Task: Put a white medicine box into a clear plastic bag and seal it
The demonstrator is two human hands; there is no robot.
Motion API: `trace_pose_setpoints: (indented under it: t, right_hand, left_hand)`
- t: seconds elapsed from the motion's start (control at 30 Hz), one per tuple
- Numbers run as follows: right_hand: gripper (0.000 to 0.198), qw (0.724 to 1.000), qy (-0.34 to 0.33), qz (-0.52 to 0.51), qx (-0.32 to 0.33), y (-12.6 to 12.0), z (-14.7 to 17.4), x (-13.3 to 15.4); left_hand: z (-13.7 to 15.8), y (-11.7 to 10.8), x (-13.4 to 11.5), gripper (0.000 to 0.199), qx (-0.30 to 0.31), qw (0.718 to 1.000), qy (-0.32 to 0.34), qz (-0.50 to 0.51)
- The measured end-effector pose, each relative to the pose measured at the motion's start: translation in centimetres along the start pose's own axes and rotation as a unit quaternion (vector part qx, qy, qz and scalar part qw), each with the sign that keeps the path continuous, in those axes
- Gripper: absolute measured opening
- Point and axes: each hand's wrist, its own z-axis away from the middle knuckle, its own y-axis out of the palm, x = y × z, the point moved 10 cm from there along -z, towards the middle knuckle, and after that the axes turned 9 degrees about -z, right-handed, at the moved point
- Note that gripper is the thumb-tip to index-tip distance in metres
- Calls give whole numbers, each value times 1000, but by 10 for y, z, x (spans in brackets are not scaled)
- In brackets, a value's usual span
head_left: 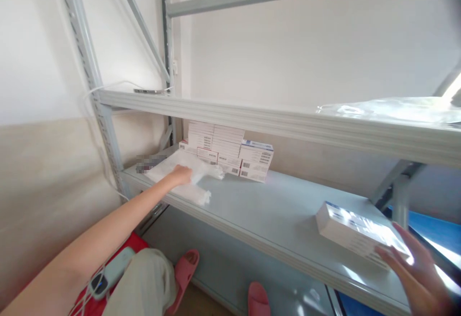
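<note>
This looks like a storeroom. A big grey metal rack (273,124) with long shelves stands against a bare white wall (306,42). Small white boxes (226,155) with barcode labels sit stacked on one shelf, like stock kept in a store.

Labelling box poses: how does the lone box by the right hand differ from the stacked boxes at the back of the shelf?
The lone box lies flat near the shelf's front edge; the stacked boxes sit piled against the wall. The lone box is touched by the right hand; the stack is untouched, with the left hand on a white cloth beside it. Both are white with labels.
</note>
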Motion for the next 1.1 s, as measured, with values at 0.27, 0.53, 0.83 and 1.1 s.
trace_pose_setpoints:
  t: [0.27,0.53,0.83,1.1]
  right_hand:
    - [31,982,-127,6,136,67,27,82]
    - [25,932,-307,94,167,143,66,217]
    - [38,921,-250,229,189,187,84,212]
    - [64,922,-211,295,134,188,97,199]
  left_hand:
    - [14,-70,11,20,-70,997,0,-42]
    - [62,-159,-105,23,-171,943,282,45]
    - [84,-158,-172,24,-182,899,393,69]
    - [66,-131,-179,19,-167,901,383,117]
